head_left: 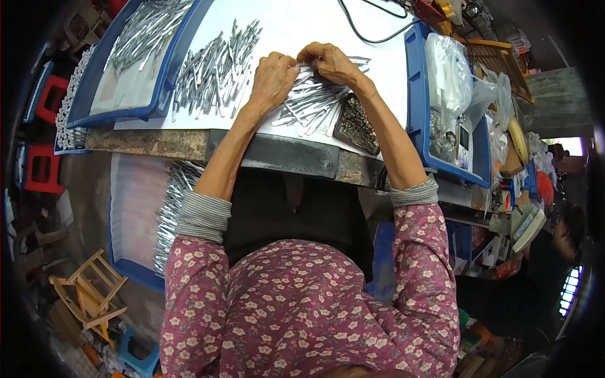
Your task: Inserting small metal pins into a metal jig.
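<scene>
Both of my hands meet over a loose pile of thin silver metal strips (310, 104) on the white tabletop. My left hand (275, 80) has its fingers curled together at the pile's far left edge. Just beside it, my right hand (333, 64) is closed in a pinch, fingertips turned inward. Whatever lies between the fingertips is too small and covered to make out. A dark tray of small brownish metal pieces (359, 124) sits below my right wrist, near the table's front edge. To the left of my left hand spreads a second heap of silver strips (214, 74).
At the left, a blue tray (161, 104) holds more strips. A blue crate (416, 82) with plastic bags (449, 63) and a small device stands at the right. A black cable (372, 39) crosses the far side. Another strip-filled tray (135, 274) sits below the table.
</scene>
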`<state>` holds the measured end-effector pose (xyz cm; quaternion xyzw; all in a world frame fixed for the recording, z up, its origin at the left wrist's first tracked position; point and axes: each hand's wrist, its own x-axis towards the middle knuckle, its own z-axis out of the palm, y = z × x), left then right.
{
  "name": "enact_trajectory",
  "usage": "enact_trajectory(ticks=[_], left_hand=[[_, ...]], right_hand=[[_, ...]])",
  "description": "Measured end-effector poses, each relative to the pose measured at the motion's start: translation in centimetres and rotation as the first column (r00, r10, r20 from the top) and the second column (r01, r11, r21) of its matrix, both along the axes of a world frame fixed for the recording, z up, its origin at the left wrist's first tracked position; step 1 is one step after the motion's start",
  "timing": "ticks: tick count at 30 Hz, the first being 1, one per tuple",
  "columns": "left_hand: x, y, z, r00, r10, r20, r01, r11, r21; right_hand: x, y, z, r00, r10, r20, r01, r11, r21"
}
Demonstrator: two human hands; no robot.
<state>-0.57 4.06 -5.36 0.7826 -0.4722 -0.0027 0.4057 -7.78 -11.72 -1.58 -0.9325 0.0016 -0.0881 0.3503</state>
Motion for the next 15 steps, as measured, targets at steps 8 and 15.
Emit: enact_trajectory(ticks=[8,15], left_hand=[[-2.2,0.3,1.1,0.992,-0.067,-0.106,0.061,0.996,-0.061],[-2.5,0.7,2.1,0.940,-0.152,-0.306,0.149,0.988,-0.033]], right_hand=[[-1.4,0.0,-0.4,0.997,-0.062,0.037,0.065,0.994,-0.092],[-3.2,1.9,2.1,0.951,-0.274,0.143,0.289,0.952,-0.096]])
